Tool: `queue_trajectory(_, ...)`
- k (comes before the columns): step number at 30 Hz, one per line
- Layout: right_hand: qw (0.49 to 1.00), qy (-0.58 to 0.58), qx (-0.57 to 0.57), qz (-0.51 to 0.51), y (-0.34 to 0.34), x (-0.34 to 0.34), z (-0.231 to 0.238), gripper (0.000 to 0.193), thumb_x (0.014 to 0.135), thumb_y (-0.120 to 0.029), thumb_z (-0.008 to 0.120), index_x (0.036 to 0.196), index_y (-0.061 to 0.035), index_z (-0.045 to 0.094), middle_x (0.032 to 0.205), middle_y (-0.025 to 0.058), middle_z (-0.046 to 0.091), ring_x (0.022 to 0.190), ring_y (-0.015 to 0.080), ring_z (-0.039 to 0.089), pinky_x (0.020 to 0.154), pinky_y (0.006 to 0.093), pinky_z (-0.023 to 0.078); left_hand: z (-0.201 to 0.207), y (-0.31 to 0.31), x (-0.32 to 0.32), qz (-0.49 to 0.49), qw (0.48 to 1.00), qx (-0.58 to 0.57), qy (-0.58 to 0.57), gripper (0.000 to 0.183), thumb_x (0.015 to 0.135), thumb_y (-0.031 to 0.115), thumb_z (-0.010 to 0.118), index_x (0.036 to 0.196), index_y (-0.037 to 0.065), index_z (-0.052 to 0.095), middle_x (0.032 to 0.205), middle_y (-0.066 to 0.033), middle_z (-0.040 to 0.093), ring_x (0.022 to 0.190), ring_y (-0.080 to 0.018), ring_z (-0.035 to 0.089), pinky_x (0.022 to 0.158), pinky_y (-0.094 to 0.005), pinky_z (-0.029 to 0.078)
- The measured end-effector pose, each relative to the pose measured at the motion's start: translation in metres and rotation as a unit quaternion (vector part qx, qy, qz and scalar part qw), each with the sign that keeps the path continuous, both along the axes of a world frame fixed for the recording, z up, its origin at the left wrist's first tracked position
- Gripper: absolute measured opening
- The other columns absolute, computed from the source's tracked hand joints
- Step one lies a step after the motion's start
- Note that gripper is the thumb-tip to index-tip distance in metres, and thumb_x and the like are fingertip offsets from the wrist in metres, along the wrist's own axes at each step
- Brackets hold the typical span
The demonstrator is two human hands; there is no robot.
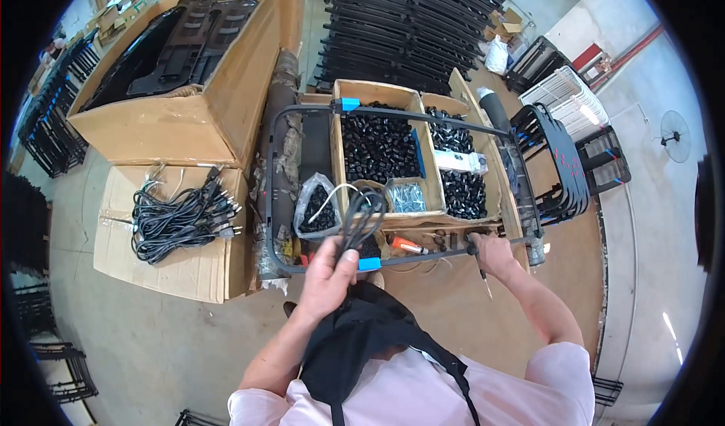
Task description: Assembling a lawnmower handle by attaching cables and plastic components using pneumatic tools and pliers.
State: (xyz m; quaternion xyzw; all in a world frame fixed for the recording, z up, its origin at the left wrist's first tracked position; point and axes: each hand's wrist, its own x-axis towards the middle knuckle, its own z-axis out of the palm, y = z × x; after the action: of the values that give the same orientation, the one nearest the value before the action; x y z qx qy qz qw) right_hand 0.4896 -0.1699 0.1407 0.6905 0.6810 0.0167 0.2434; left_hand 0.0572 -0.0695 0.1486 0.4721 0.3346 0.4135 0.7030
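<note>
My left hand (328, 279) is closed around a looped black power cable (362, 218), held over the near left side of a black rectangular tube frame (269, 192). The frame lies across the worktable with blue pieces (369, 263) on its near and far bars. At the frame's near right part, my right hand (495, 254) is closed on a screwdriver (485, 276), its thin shaft pointing down toward me. Under the frame stands a divided wooden tray (338, 143) with many small black plastic parts (381, 150). Beside the cable is a small carton of silver screws (408, 197).
Left of the table, a pile of black cables (181, 218) lies on a cardboard box (113, 260). Behind it, an open carton (151, 128) holds black panels (192, 44). Stacked black frames (408, 26) stand beyond the table, more frames (555, 158) at the right.
</note>
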Motion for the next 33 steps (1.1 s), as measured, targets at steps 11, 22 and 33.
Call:
queue_trajectory(11, 0.996, -0.043, -0.043, -0.071, -0.008, -0.007, -0.009, 0.02, 0.095, -0.015, 0.055, 0.111, -0.0092, 0.065, 0.097, 0.0096, 0.077, 0.094, 0.0273, 0.077, 0.074, 0.0428, 0.061, -0.074, -0.029, 0.053, -0.098, 0.99, 0.009, 0.096, 0.026, 0.109, 0.024, 0.057, 0.117, 0.0, 0.055, 0.075, -0.0059, 0.063, 0.069, -0.012, 0.063, 0.065, -0.0309, 0.051)
queue_trajectory(22, 0.98, -0.023, -0.124, -0.153, 0.001, 0.004, -0.021, 0.028, 0.093, -0.022, 0.061, 0.114, -0.0036, 0.061, 0.097, 0.0184, 0.077, 0.098, 0.0352, 0.076, 0.082, 0.0467, 0.06, -0.087, -0.02, 0.046, -0.091, 0.985, -0.013, 0.148, 0.03, 0.107, 0.028, 0.059, 0.118, 0.0, 0.056, 0.081, -0.0064, 0.064, 0.073, -0.013, 0.062, 0.069, -0.0324, 0.051)
queue_trajectory(33, 0.967, 0.137, 0.034, -0.214, 0.007, -0.023, -0.04, 0.049, 0.097, -0.044, 0.065, 0.116, 0.0014, 0.061, 0.098, 0.0244, 0.074, 0.096, 0.0416, 0.072, 0.086, 0.0517, 0.057, -0.088, -0.024, 0.038, -0.103, 0.986, -0.003, 0.131, 0.035, 0.108, 0.03, 0.057, 0.124, -0.001, 0.055, 0.089, -0.0077, 0.062, 0.082, -0.0144, 0.06, 0.077, -0.0331, 0.051)
